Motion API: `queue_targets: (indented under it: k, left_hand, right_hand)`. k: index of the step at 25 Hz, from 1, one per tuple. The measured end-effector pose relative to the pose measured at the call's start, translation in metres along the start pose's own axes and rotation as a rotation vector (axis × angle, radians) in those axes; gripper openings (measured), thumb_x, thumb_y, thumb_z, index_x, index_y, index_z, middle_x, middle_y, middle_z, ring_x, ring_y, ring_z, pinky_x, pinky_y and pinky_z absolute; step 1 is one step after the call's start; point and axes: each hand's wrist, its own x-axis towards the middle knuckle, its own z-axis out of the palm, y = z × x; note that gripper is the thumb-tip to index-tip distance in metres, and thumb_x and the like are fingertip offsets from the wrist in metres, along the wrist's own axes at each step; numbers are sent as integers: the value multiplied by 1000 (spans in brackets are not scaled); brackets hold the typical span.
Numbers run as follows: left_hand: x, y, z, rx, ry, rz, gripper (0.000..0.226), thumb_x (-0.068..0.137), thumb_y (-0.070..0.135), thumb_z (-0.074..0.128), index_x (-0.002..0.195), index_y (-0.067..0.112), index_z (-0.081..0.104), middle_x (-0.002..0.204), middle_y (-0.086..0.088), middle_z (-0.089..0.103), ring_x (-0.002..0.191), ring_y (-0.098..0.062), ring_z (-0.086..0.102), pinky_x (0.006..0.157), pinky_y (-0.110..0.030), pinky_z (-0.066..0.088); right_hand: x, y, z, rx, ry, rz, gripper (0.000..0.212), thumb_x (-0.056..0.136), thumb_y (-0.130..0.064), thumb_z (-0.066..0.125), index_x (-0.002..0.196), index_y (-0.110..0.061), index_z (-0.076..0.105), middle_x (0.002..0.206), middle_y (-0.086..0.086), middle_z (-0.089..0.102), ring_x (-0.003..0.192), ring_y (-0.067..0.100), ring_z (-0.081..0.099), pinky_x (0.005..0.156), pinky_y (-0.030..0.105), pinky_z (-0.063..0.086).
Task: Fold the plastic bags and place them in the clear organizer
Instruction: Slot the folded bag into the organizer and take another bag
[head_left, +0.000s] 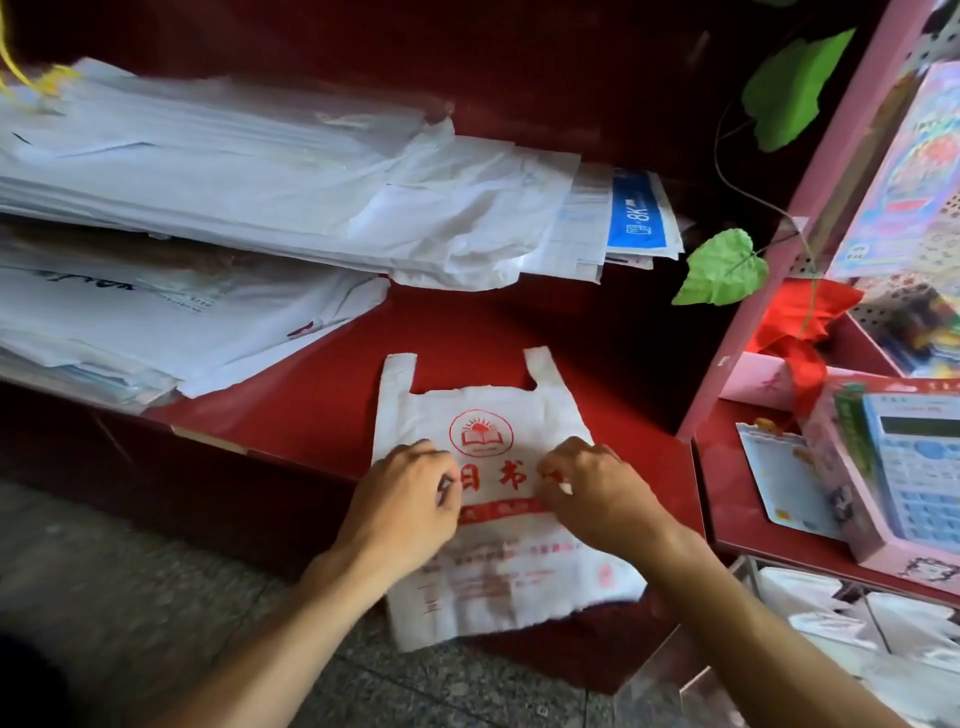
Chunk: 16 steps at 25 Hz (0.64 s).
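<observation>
White plastic bag (498, 499) is lying flat on the red counter (322, 410), handles pointing away, with left hand (402, 499) and right hand (597, 493) both pinching it mid-sheet, fingers curled, beside a stack of bags (234, 171).

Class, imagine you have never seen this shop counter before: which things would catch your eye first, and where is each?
First, the white plastic bag with red print, lying flat on the red counter at the centre, with the left hand and right hand both on its middle. Next, the big heap of white bags stacked at upper left. Then the green leaf and the calculator on the right.
</observation>
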Motion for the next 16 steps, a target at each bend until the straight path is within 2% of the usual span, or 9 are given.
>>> queue_targets:
  k: [2,4,5,7,8,10,12,14,16]
  left_hand:
    - [-2,12,4,-3,-73,110,16,90,36,58,92,24,69,95,11,65,89,-14,63,76,-31,50]
    - [-3,21,10,36,-194,173,41,90,54,43,105,23,66,108,10,64,101,-13,60,87,-32,48]
    - [-2,21,13,53,-242,171,57,87,62,31,110,22,65,115,9,63,108,-13,57,92,-33,46]
    - [2,14,19,30,-316,109,79,80,66,14,124,20,60,134,7,56,126,-13,49,104,-33,39]
    - [4,10,22,48,-326,88,82,80,64,10,132,20,56,144,6,50,135,-13,42,109,-35,33]
    - [8,5,27,214,-306,100,74,83,50,14,137,20,55,148,3,49,140,-16,42,111,-49,31]
    - [11,8,34,263,-290,109,74,83,41,16,140,12,53,149,-4,48,140,-21,42,112,-54,33]
    - [13,9,41,192,-382,81,86,80,48,-1,156,14,22,165,0,14,152,-17,10,123,-44,8]
    - [14,2,39,150,-445,10,98,69,65,-11,158,27,1,164,9,-11,151,-12,-12,120,-39,-8]
  right_hand:
    - [6,7,4,-52,-62,21,45,101,-39,41,142,-21,45,155,-3,34,143,24,29,115,43,24]
    - [12,13,11,-87,-62,22,55,105,-42,31,155,-21,24,165,-4,13,152,22,7,121,44,5]
    - [13,13,12,-99,-29,26,56,105,-42,28,156,-20,20,166,-2,7,152,23,1,122,43,1]
    - [13,11,14,-122,61,8,58,105,-43,19,157,-18,18,166,2,4,153,25,-2,122,40,-1]
    - [12,7,14,-112,101,-30,63,101,-47,12,157,-18,19,166,4,6,153,25,0,122,39,0]
    - [9,-5,18,-17,101,-136,79,90,-56,-1,157,-18,20,165,4,11,153,24,5,124,39,5]
    - [5,-13,30,24,14,-175,82,92,-65,-4,158,-18,14,166,2,8,153,22,2,123,38,0]
    - [1,-12,39,-62,-58,-155,81,91,-65,-4,158,-19,2,166,-1,-4,152,19,-8,119,32,-11]
    - [-1,-6,38,-96,-98,-97,67,102,-55,12,157,-22,-5,164,-4,-14,150,16,-17,116,32,-17]
